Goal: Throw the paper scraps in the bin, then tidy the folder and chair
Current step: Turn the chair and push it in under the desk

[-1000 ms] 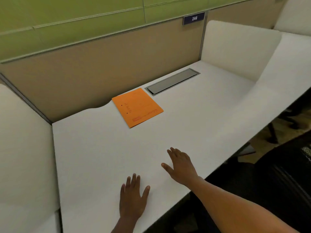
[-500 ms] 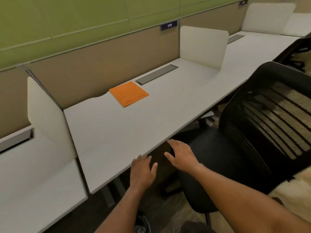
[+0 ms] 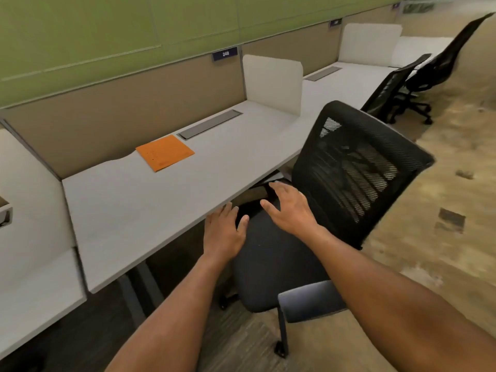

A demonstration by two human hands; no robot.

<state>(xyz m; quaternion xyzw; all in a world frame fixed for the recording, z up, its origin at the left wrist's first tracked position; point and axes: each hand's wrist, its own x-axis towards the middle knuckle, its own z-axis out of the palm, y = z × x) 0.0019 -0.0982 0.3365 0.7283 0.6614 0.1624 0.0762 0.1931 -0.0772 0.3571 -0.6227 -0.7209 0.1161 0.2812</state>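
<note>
An orange folder [image 3: 164,153] lies flat on the white desk [image 3: 128,205], near the back panel and beside a grey cable hatch [image 3: 210,124]. A black mesh-backed office chair [image 3: 357,167] stands at the desk's front edge, turned sideways, its seat [image 3: 271,261] below my hands. My left hand [image 3: 223,232] hovers open at the desk's front edge, over the seat. My right hand [image 3: 291,209] is open above the seat, fingers spread, a little short of the backrest. Neither hand holds anything. No paper scraps or bin are in view.
White dividers [image 3: 272,83] separate the desk from its neighbours on both sides. Two more black chairs [image 3: 418,79] stand at the desks on the right. Beige carpet [image 3: 442,210] spreads to the right behind the chair. The chair's grey armrest [image 3: 308,300] juts toward me.
My view has pulled back from the desk and swung right, bringing the chair fully into sight. Both hands left the desk top and now hover over the chair seat.
</note>
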